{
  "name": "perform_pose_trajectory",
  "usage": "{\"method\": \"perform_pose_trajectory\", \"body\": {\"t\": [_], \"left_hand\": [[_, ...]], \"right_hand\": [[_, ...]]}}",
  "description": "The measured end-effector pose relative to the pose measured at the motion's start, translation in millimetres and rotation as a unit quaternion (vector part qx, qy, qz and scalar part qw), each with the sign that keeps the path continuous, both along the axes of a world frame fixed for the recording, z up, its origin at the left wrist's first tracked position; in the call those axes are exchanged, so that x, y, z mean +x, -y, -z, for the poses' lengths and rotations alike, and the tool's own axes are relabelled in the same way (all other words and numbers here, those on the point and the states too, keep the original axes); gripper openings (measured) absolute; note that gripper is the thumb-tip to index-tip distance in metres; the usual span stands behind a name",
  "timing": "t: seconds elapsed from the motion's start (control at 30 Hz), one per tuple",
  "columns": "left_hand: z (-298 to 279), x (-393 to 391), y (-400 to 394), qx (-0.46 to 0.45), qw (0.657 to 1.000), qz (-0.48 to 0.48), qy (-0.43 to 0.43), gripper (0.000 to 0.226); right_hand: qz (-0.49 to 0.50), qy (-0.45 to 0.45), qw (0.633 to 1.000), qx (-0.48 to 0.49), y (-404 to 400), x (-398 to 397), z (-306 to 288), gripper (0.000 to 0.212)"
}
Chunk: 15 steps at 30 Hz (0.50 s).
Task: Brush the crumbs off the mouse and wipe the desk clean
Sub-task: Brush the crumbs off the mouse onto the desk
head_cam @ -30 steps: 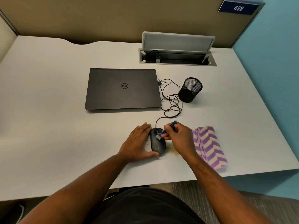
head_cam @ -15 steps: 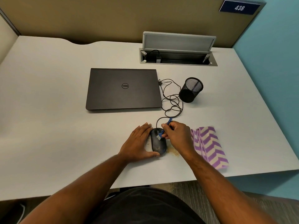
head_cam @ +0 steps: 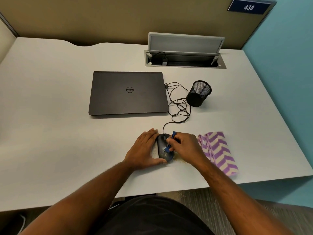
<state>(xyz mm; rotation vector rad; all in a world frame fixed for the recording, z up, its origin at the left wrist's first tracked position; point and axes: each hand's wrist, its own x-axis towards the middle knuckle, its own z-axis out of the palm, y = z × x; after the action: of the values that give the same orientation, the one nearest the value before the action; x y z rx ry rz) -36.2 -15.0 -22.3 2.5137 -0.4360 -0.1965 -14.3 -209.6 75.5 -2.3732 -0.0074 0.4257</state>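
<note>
Near the desk's [head_cam: 67, 133] front edge, the left hand [head_cam: 144, 148] lies flat against the mouse [head_cam: 162, 150], fingers straight, while the right hand [head_cam: 187, 146] pinches a blue brush [head_cam: 169, 144], bristles on the mouse's crumb-speckled top.

Mouse [head_cam: 162, 154] near the surface's [head_cam: 67, 133] front edge, brush [head_cam: 168, 148] on it, between left hand [head_cam: 144, 150] and right hand [head_cam: 188, 146] — cloth [head_cam: 218, 153] just right, laptop [head_cam: 128, 94] behind, pen cup [head_cam: 199, 94] right of the laptop, cable hatch [head_cam: 185, 60] farthest back.
</note>
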Motion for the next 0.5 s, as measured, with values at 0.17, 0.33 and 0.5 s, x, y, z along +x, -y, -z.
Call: {"method": "perform_pose_trajectory", "body": {"t": [0.17,0.33,0.5], "left_hand": [[1.4,0.9,0.5,-0.004,1.0,0.0,-0.011,0.116],[3.1,0.7,0.1,-0.009,1.0,0.0,-0.01,0.117],[3.0,0.5,0.4,-0.014,1.0,-0.001,-0.003,0.118]], "right_hand": [[0.071,0.015,0.992,0.107,10.1,-8.4,1.8,0.01],[-0.01,-0.004,0.998,0.067,10.8,-21.3,5.0,0.013],[-0.074,0.006,0.993,0.091,0.9,-18.3,1.0,0.016]]}}
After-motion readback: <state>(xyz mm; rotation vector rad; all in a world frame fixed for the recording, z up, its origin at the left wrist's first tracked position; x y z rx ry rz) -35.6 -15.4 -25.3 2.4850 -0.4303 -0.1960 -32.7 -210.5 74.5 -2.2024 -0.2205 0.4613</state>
